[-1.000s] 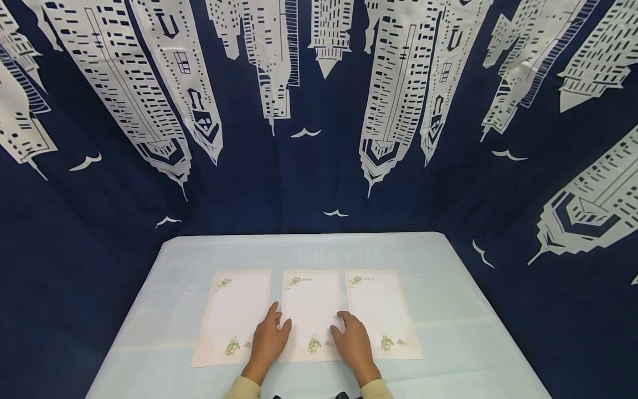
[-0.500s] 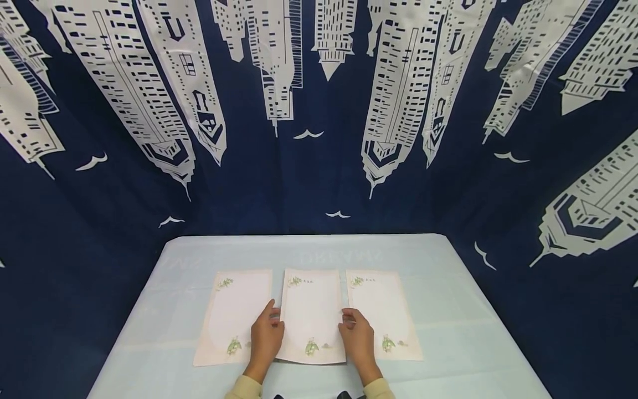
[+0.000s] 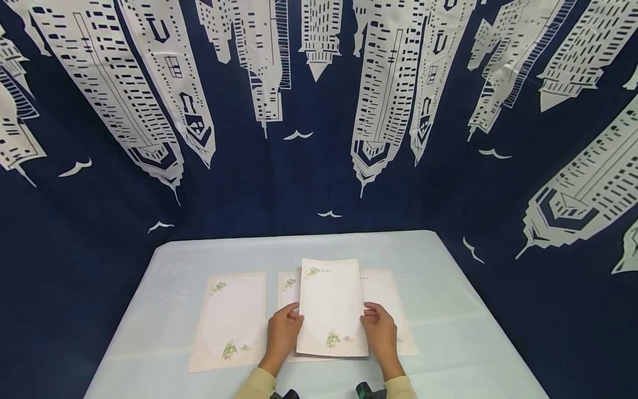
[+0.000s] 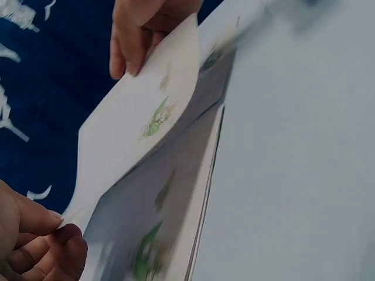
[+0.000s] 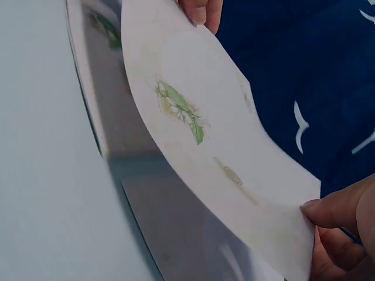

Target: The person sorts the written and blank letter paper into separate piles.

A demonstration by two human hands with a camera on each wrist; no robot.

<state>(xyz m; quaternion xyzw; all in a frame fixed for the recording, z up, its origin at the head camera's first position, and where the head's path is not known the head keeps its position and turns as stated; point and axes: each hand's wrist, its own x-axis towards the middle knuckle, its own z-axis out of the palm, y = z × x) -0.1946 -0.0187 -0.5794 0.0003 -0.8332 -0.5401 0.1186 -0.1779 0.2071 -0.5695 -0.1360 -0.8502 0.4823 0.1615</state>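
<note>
Decorated sheet (image 3: 329, 310): position?
Held above the worktop (image 3: 458, 332), roughly midway between its left and right edges. Left grip (image 3: 283, 336) and right grip (image 3: 381, 333) each pinch one side.
Handling?
Likely light, bendy, easily creased; best held gently by opposite sides.

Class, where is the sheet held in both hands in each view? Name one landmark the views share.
Head: held sheet, lower half, slightly right of centre.
Left wrist: held sheet, slanting across the upper left.
Right wrist: held sheet, curving from the top edge to the lower right.
Shared landmark: white-patterned dark blue backdrop.
</note>
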